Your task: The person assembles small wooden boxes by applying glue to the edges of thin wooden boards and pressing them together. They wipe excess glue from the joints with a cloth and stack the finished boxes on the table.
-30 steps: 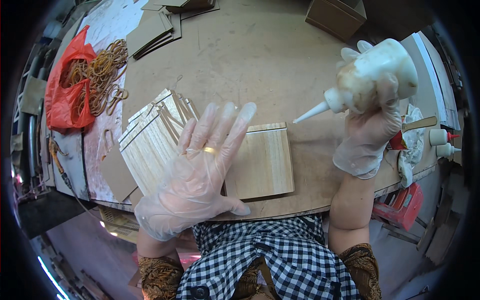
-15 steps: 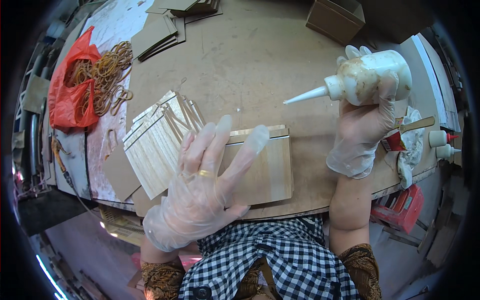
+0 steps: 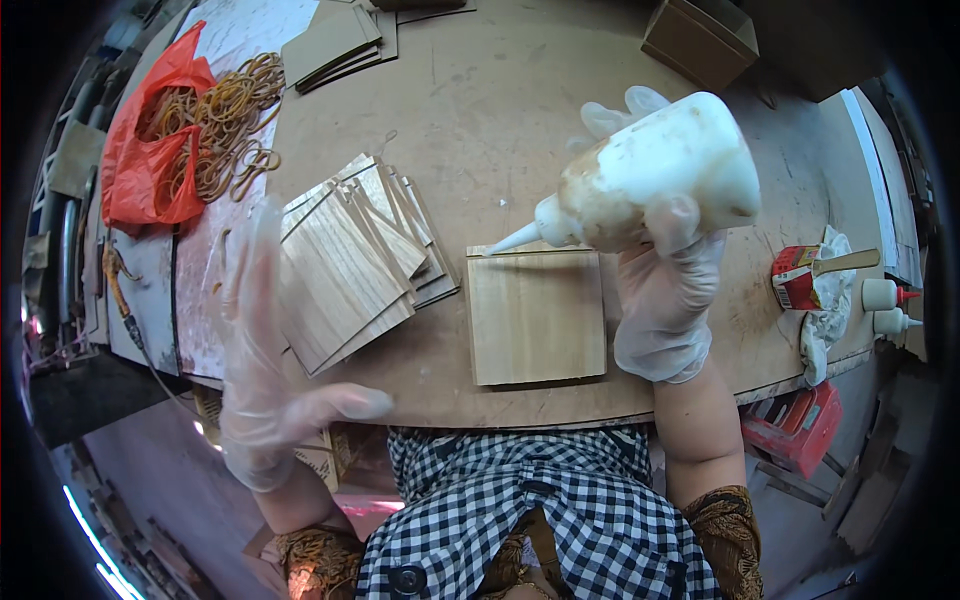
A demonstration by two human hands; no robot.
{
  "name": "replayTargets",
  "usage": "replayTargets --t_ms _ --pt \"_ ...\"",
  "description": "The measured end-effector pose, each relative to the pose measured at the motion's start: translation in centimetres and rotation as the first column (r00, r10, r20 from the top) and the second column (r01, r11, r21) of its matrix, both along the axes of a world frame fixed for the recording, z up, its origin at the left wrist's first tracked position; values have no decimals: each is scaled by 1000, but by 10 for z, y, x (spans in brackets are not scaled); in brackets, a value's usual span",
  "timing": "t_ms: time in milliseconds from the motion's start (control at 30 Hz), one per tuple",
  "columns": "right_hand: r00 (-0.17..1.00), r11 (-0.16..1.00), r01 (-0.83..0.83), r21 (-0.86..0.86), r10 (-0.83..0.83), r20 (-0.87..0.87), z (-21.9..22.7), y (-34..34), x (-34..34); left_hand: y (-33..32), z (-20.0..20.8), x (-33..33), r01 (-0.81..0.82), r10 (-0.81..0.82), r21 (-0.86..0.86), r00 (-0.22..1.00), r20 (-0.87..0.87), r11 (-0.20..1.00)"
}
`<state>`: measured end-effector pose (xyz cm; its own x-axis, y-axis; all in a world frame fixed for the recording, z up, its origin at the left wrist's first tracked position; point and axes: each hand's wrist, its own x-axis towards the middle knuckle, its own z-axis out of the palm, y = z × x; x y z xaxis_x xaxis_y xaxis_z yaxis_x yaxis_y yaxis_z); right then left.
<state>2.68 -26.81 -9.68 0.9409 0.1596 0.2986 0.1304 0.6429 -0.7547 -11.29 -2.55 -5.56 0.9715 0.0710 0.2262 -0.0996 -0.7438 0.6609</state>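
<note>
My right hand [image 3: 665,290], in a clear glove, grips a stained white squeeze bottle [image 3: 665,170], tilted with its nozzle pointing left and down. The nozzle tip is at the far left corner of a squarish pale wooden panel [image 3: 537,325], by a groove along its far edge; whether it touches cannot be made out. Other panels seem to lie under this one. To the left, a fanned pile of grooved wooden panels [image 3: 345,275] lies beside my left hand [image 3: 262,375]. That gloved hand holds nothing, its fingers stretched and thumb apart.
A red plastic bag [image 3: 150,165] with tan rubber bands [image 3: 235,120] lies at the far left. Brown boards [image 3: 335,45] and an open brown box [image 3: 700,45] are at the back. On the right are a red carton [image 3: 795,280], a white cloth [image 3: 828,300] and small bottles [image 3: 880,295].
My right hand has brought the bottle left and down to the panel's grooved edge. My left hand has moved left, away from the panels, with its fingers straightened.
</note>
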Motion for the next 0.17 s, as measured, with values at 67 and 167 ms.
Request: replayTargets --t_ms 67,167 --pt "999 999 -46 -18 45 -26 1 0 -1 -12 -6 7 68 -71 89 997 24 994" --pt "998 995 -70 -77 70 0 -2 4 -3 -30 -5 15 184 -150 264 978 -143 947"
